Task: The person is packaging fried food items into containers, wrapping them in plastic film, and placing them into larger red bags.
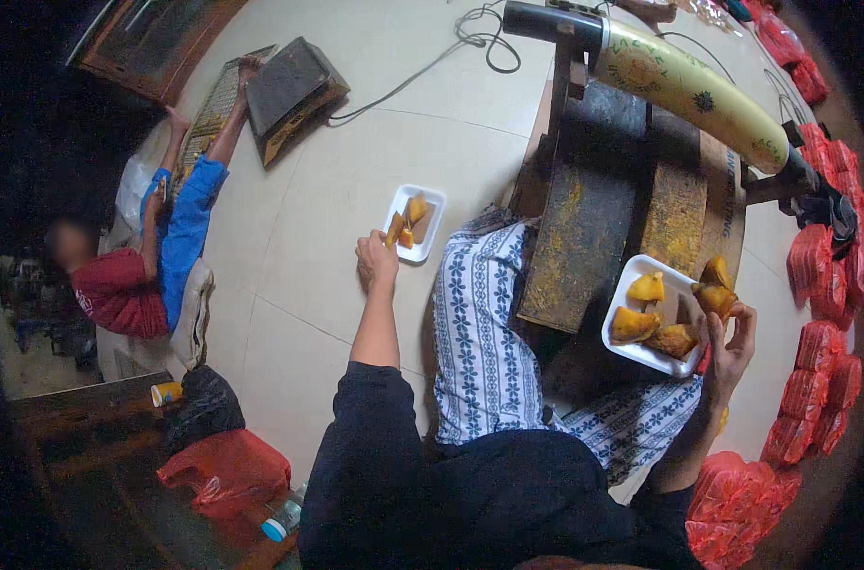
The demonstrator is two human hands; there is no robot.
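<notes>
A white foam tray lies on the tiled floor with a few yellow-brown food pieces in it. My left hand is at its left edge, its fingertips on one piece at the rim. On the right, a second white foam tray rests by a low wooden bench and holds several larger yellow-brown pieces. Between the fingers of my right hand, at this tray's right rim, are browned food pieces. Whether the right-hand pieces touch the tray, I cannot tell.
A stained wooden bench stands beside my patterned trousers, below a long yellowish cylinder. Red plastic-wrapped packs line the right side. A scale-like box with a cable is at the upper left. Another person sits at the left.
</notes>
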